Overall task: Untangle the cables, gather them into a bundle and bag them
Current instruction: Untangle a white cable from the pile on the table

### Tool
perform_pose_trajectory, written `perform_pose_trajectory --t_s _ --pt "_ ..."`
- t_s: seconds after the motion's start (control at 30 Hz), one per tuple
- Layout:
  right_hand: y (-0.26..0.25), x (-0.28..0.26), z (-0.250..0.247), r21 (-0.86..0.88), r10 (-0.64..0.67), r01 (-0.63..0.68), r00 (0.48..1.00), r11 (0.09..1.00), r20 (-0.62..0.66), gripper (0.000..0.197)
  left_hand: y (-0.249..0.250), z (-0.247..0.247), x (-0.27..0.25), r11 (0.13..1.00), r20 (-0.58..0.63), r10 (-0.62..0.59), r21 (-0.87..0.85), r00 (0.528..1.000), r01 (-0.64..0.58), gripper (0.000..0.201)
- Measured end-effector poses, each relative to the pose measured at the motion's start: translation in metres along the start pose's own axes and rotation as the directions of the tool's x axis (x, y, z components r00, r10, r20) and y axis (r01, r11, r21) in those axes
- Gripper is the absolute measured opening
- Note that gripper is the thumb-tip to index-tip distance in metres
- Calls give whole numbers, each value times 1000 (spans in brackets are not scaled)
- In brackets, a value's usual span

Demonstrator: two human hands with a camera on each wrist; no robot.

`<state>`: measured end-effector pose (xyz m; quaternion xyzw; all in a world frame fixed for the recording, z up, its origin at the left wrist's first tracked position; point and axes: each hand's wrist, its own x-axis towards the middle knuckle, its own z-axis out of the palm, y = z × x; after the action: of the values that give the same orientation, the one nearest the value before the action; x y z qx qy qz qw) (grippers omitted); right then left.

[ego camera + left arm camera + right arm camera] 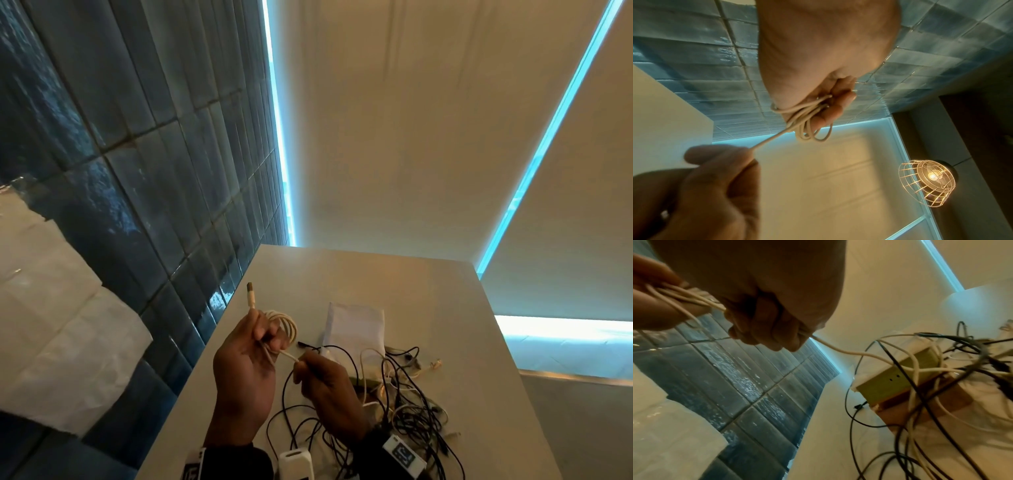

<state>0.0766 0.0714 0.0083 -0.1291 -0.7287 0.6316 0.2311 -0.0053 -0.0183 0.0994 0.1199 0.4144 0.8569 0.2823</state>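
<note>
One table (342, 274), two hands, one bag (356, 325).

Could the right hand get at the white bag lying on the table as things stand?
Probably not yet: the right hand pinches the white cable that the left hand holds coiled. The white bag lies uncovered just beyond.

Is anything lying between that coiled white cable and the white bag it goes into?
Nothing solid. The coiled white cable is held up in the left hand; the flat white bag lies just beyond on the table. Loose black and white cables overlap the bag's near edge.
</note>
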Motion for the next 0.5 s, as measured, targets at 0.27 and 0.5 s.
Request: perform_pose_trajectory --t_s 0.27,0.5 --pt "39 -6 -4 -161 50 -56 998 985 -40 32 -2 -2 0 1000 4 5 -9 1000 -5 38" --pt "60 -12 -5 -145 115 -123 991 982 -66 26 0 -8 3 1000 -34 0 -1 999 0 38"
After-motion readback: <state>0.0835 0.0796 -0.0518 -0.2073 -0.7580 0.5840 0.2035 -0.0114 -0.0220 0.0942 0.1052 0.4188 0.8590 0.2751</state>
